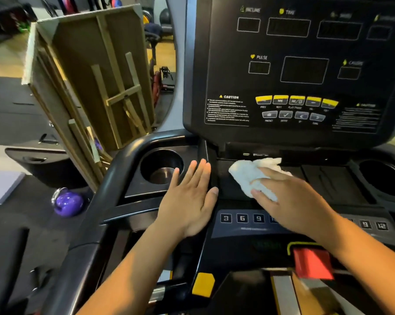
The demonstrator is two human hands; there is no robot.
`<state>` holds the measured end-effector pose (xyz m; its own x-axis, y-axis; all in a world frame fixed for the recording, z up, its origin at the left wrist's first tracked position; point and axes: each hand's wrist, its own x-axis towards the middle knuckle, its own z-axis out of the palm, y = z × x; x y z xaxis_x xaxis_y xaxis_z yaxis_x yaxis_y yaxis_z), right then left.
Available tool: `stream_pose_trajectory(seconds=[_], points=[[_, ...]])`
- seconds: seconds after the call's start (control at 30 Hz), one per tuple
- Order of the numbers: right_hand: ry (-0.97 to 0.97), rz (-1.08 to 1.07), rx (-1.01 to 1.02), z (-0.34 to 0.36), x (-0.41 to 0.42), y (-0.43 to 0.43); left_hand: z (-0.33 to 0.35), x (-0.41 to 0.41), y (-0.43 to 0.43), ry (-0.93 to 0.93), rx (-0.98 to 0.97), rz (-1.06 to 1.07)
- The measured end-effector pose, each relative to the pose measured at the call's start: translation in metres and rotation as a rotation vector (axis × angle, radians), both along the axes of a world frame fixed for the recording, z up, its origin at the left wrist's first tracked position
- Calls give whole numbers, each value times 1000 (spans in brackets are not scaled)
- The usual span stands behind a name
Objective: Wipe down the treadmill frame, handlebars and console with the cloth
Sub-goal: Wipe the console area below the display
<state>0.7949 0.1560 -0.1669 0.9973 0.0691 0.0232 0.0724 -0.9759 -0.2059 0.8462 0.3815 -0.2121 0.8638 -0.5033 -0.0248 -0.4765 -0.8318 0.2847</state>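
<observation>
A purple kettlebell (68, 204) sat on the dark gym floor left of the treadmill, with wooden boards (96, 76) leaning behind it. On the tray below the console (305, 69), beside the left cup holder (161, 170), the left hand (189, 201) was held flat, fingers straight. The right hand (292, 201) grasped the white cloth (251, 173) mid-tray; it was bunched, its free end toward the console.

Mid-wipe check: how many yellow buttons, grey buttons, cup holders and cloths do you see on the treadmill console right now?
yellow buttons: 5
grey buttons: 4
cup holders: 2
cloth: 1
Total: 12
</observation>
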Motion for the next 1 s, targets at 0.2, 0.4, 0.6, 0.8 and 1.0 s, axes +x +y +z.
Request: stream_pose_trajectory(seconds=[0.2, 0.4, 0.6, 0.8, 1.0], points=[[-72, 82, 0, 1, 22, 53, 7, 21, -25, 135, -138, -5], [33, -66, -27, 0, 8, 4, 10, 17, -25, 77, -146, 31], [-6, 63, 47, -6, 26, 55, 17, 5, -24, 81, -392, 14], [4, 41, 133, -1, -2, 10, 9, 8, -22, 43, -295, -50], [-48, 67, 147, -4, 25, 37, 8, 8, -43, 114, -456, -23]])
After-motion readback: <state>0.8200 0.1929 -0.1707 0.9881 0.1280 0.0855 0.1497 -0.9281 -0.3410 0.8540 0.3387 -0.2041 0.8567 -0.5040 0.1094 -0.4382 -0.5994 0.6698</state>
